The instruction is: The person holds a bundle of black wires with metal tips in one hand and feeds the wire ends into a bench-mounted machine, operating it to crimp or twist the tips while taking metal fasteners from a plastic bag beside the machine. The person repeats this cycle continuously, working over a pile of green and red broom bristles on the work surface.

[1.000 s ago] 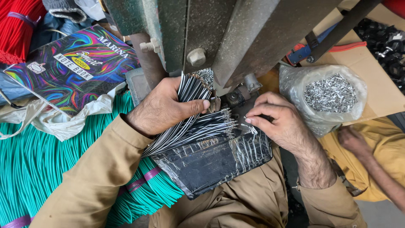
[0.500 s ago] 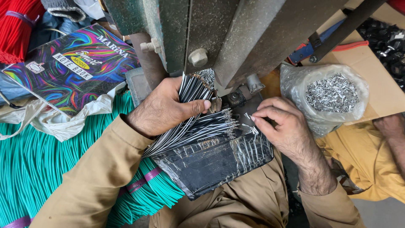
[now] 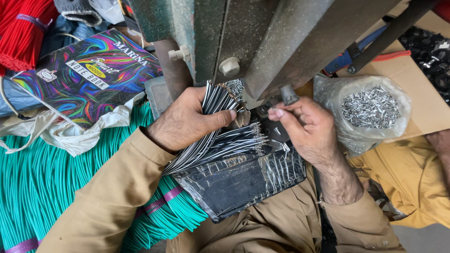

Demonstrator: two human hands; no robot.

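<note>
Wires everywhere, so: our left hand (image 3: 187,122) is wrapped around a bundle of black-and-white striped wires (image 3: 216,140), tips fanned toward the right hand (image 3: 307,129). That one's pinched shut on a tiny metal bit we can't make out, under the grey machine (image 3: 262,37). Bag of metal terminals (image 3: 370,110) sits just right of it.

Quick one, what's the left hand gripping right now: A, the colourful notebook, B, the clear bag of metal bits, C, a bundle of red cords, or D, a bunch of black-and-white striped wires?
D: the left hand is closed around the bunch of black-and-white striped wires, thumb across them, while the right hand pinches something small at the machine.
</note>
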